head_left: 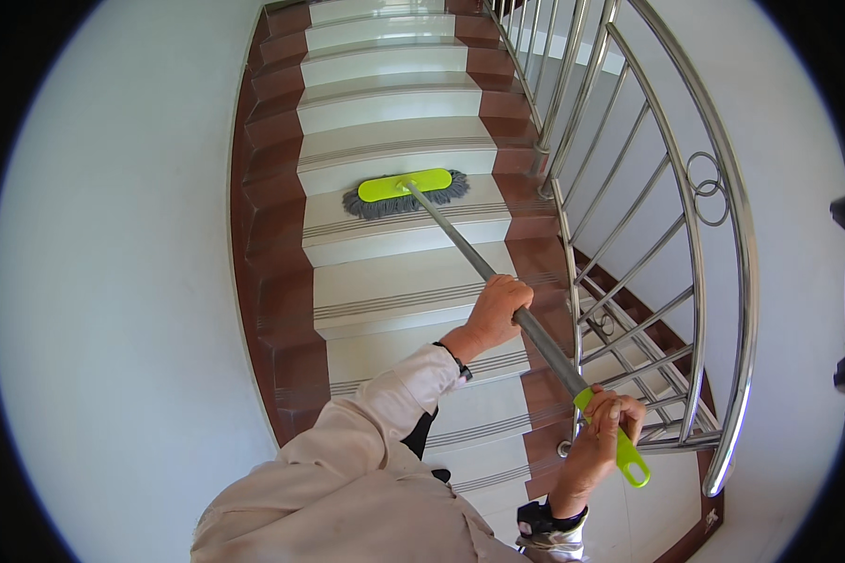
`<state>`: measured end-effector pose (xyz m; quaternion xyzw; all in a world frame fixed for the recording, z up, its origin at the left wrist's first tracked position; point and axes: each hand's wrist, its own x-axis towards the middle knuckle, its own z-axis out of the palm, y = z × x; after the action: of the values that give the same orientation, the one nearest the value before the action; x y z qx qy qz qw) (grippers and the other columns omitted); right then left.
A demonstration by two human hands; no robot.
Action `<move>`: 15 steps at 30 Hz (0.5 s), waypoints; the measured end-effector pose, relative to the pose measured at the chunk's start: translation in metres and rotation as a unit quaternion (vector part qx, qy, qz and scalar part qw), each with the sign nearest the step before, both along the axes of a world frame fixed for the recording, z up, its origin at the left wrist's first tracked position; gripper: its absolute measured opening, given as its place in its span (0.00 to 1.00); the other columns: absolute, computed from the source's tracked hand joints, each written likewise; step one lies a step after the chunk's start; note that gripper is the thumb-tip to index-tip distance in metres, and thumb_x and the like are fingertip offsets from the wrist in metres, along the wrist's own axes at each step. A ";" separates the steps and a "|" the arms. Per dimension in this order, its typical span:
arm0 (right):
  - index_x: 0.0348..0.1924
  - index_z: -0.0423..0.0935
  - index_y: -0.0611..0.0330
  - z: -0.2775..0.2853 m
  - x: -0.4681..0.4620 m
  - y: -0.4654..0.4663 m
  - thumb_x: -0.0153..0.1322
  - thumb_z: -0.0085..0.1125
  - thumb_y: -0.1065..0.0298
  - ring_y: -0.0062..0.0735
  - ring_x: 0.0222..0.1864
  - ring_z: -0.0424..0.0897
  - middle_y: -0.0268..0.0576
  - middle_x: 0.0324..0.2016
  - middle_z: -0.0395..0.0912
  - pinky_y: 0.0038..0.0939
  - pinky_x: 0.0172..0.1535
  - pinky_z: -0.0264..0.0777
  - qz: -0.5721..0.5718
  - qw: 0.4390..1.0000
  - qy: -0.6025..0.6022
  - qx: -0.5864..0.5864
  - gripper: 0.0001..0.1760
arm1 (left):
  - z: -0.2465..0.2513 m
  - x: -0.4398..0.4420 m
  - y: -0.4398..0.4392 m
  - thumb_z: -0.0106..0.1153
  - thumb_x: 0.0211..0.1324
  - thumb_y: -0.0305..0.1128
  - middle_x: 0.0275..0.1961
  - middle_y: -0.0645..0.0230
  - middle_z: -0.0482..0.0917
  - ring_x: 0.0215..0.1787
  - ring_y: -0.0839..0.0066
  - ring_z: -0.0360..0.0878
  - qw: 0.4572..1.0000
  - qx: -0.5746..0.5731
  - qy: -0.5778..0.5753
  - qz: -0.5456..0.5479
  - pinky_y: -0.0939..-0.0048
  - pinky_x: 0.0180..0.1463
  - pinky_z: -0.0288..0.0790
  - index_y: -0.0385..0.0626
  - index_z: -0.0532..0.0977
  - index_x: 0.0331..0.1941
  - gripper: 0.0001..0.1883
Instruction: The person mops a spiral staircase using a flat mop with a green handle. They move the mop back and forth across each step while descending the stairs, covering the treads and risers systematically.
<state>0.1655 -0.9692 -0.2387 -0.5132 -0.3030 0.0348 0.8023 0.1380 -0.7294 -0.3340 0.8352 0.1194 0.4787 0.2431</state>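
A mop with a lime-green plate (422, 181) and a grey string fringe (380, 208) rests on a cream stair tread. Its grey metal pole (458, 238) slants down to the right across several steps. Partway along the pole, my left hand (498, 310) is wrapped around it. My right hand (602, 436) grips the lime-green handle (627, 450) at the pole's near end, and the looped tip sticks out below it. Both wrists wear black bands.
The stairs (401, 271) rise ahead, cream in the middle with red-brown borders and grooved edges. A stainless steel railing (736, 232) curves along the right, close to my right hand. On the left stands a plain white wall (127, 246). A lower flight (634, 352) shows through the railing bars.
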 end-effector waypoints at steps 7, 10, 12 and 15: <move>0.34 0.69 0.59 0.026 -0.018 -0.029 0.69 0.65 0.66 0.27 0.22 0.68 0.36 0.17 0.69 0.43 0.37 0.65 0.099 0.984 -0.139 0.054 0.12 | 0.021 -0.039 -0.023 0.63 0.41 0.22 0.24 0.70 0.71 0.29 0.61 0.69 0.999 0.001 0.017 -0.043 0.62 0.38 0.61 0.49 0.65 0.23 0.14; 0.33 0.64 0.54 0.051 -0.021 -0.055 0.74 0.60 0.61 0.25 0.24 0.60 0.32 0.19 0.59 0.41 0.44 0.61 0.146 0.983 -0.089 0.068 0.14 | 0.034 -0.059 -0.052 0.64 0.41 0.22 0.25 0.71 0.72 0.30 0.62 0.71 0.999 -0.003 0.009 -0.048 0.62 0.39 0.62 0.50 0.67 0.25 0.13; 0.35 0.63 0.53 0.051 -0.020 -0.056 0.68 0.67 0.54 0.25 0.25 0.62 0.31 0.19 0.62 0.42 0.49 0.59 0.134 0.987 -0.042 0.073 0.21 | 0.036 -0.067 -0.060 0.65 0.40 0.24 0.25 0.71 0.72 0.31 0.63 0.73 0.999 -0.008 0.002 -0.033 0.61 0.39 0.62 0.51 0.69 0.27 0.14; 0.38 0.66 0.58 0.030 -0.016 -0.033 0.68 0.62 0.65 0.27 0.21 0.66 0.33 0.15 0.65 0.46 0.44 0.64 0.127 0.987 -0.033 0.092 0.14 | 0.021 -0.083 -0.037 0.66 0.42 0.24 0.24 0.71 0.72 0.30 0.62 0.72 1.000 0.009 0.006 0.019 0.62 0.39 0.63 0.51 0.70 0.24 0.12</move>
<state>0.1491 -1.0018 -0.2087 -0.3952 -0.3945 0.0915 0.8245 0.0552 -0.7667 -0.3129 0.8375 0.1327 0.4796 0.2259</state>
